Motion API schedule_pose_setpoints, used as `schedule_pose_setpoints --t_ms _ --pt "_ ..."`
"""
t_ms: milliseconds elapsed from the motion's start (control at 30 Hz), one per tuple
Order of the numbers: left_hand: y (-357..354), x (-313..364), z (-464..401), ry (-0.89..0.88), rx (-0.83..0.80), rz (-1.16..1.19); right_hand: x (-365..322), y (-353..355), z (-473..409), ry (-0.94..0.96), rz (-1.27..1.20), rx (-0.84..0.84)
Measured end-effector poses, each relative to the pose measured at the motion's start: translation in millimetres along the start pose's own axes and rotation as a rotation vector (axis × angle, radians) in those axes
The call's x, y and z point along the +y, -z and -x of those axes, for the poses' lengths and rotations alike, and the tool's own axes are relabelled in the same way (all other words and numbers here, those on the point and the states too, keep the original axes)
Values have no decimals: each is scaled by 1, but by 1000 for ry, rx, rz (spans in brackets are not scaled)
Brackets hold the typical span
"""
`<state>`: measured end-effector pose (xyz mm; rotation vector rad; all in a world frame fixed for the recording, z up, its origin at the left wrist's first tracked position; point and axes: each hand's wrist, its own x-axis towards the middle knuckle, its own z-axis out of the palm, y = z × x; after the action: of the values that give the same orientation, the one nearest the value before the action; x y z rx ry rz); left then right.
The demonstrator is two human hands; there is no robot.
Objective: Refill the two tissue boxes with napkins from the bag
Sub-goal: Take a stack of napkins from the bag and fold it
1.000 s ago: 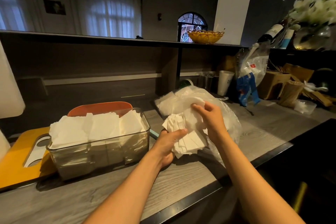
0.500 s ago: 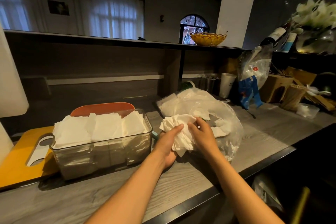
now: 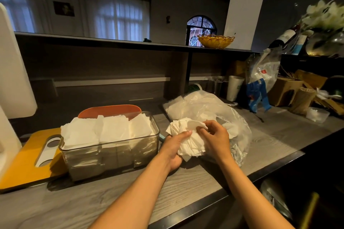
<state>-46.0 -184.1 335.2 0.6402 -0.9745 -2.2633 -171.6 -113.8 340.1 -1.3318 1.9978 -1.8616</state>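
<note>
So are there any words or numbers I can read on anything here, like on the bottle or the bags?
No text can be read as it stands.
Wine bottle: pale label, print too blurred to read.
Hanging plastic bag: small red square mark, too small to read.
White paper cup: faint greenish mark, unreadable.
Blue and white cup beside the bottle: no legible print.
Napkins and clear tissue box: no print visible.

The room is dim, its ceiling and lower right corner nearly black. Pale blue daylight glows through the curtained window [image 3: 119, 16] at the back, slightly blown out. Warmer light from above falls on the counter [image 3: 186, 182], where the napkins [image 3: 108, 128] and plastic bag [image 3: 210, 106] shine brightest. Soft shadows lie under the forearms. Wide-angle bending curves the shelf [image 3: 111, 41] and edges; the far right clutter is soft.
</note>
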Motion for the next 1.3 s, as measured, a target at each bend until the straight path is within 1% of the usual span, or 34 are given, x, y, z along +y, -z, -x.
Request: schedule_pose_setpoints --t_ms 200,333,367,433,500,533,633,700,767,800,867,933,1000,1133,1167,1200,1233,1267,1300 --pt "2 0 -2 15 -12 0 0 0 -2 -42 -78 33" --pt "3 -2 -6 21 3 21 -2 5 -2 -56 -190 150" --pt "3 -2 -6 19 6 28 -4 7 -2 -63 -242 185" --pt "3 -2 -6 12 -5 53 -7 10 -2 -104 -430 216" --pt "2 -1 -3 -3 -44 64 -10 10 -2 -159 -587 181" --pt "1 -1 -1 -11 -62 68 -10 8 -3 -171 -571 153" --pt "1 -3 -1 -29 -71 27 -6 -2 -1 -170 -320 80" --pt "0 -4 -2 -42 -39 -5 -4 -6 -1 -138 -165 63" --pt "-1 -5 -2 -58 -1 -24 -3 -7 0 -152 -98 42" --pt "-1 -5 -3 -67 11 -33 -1 -6 -1 -201 -114 31" --pt "-2 -5 -1 -87 33 -32 -1 -4 -2 -307 -224 -14" --pt "-2 -5 -2 -89 46 -6 -6 -5 0 -293 -288 -32" --pt "-2 -3 -3 -71 52 36 -9 -5 2 -256 -304 24" --pt "-3 0 1 -53 40 132 -7 3 -1 -258 -332 241" --pt "-3 1 3 -49 34 149 -7 7 -2 -255 -370 269" --pt "-4 2 5 -47 27 161 -9 9 -3 -262 -458 256" --pt "-3 2 5 -43 21 165 -11 10 -2 -285 -550 203" --pt "-2 2 4 -39 12 164 -14 9 -1 -305 -581 133" --pt "-1 2 4 -39 -9 160 -15 5 0 -310 -516 57"
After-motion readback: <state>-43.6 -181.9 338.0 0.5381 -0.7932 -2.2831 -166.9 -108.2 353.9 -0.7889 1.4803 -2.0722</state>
